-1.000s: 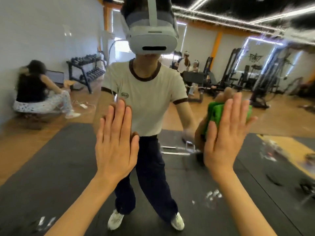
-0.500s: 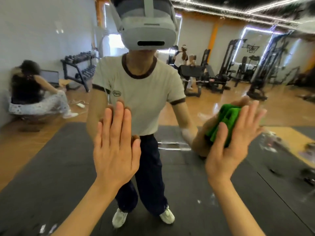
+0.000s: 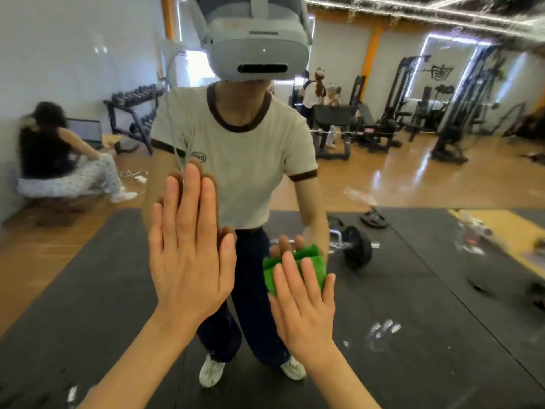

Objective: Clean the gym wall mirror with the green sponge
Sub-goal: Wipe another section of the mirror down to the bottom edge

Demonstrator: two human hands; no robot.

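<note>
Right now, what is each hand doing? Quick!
Left hand: open, flat against the mirror, holding nothing.
Right hand: open, straight fingers pressing the green sponge onto the mirror.

Mirror (image 3: 442,276) glass lies bare right of the right hand (image 3: 303,308) and below both wrists; smudges (image 3: 383,330) mark it at lower right. Left hand (image 3: 188,255) lies flat on the glass, fingers straight, blocking the path leftward. Only a narrow gap separates the two hands. Green sponge (image 3: 295,268) sits pressed between right hand and glass.
</note>
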